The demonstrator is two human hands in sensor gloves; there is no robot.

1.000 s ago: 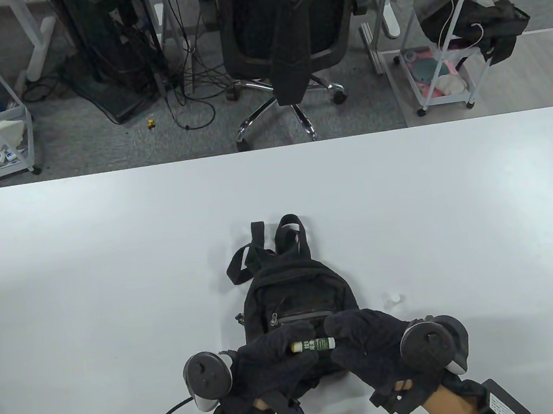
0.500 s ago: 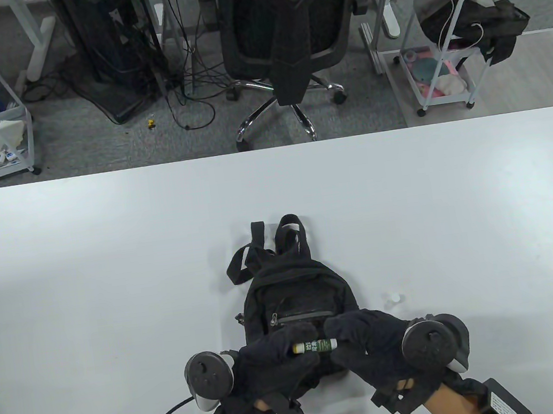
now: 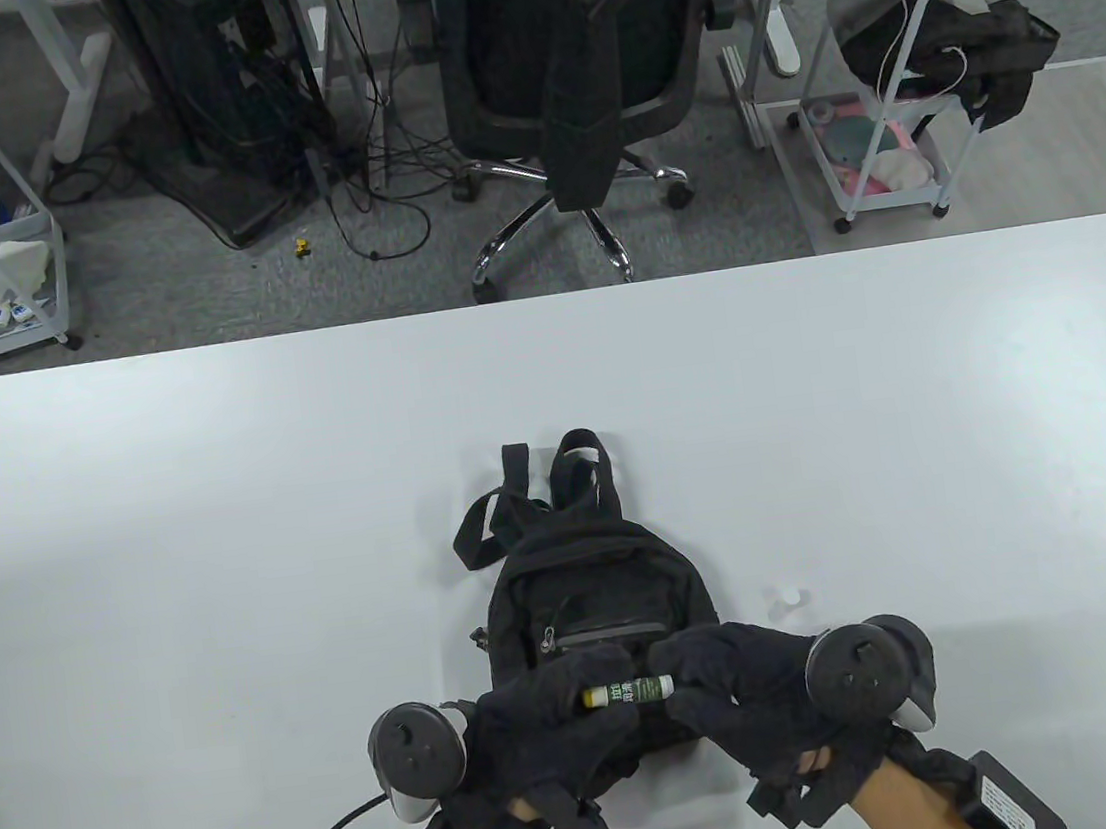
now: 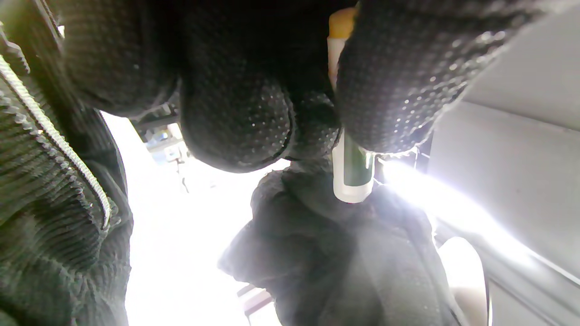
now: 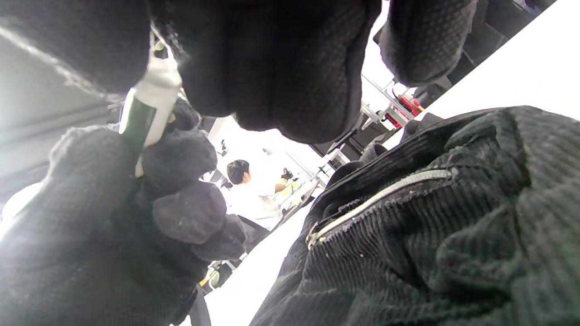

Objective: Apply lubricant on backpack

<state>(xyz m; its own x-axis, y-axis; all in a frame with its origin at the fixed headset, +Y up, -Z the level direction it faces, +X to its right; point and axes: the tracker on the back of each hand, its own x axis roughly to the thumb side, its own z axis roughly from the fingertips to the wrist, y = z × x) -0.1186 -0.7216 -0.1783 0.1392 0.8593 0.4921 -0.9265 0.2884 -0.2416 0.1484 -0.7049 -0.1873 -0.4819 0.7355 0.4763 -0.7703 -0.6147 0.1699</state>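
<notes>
Gripping lubricant tube (image 3: 629,692) both hands over backpack (image 3: 595,591); wrist view alone shows zipper (image 5: 385,194).

Both gloved hands sit close together at the near edge, knuckles up, a tracker strapped to the back of each. The left hand (image 3: 541,728) curls its fingers (image 4: 235,127) inward, thumb pressed against them. The right hand (image 3: 738,689) mirrors it, its fingertips (image 5: 281,81) bunched and pinching (thumb side toward the left hand). The two sets of fingertips nearly meet. Bare wrists show below the glove cuffs.
</notes>
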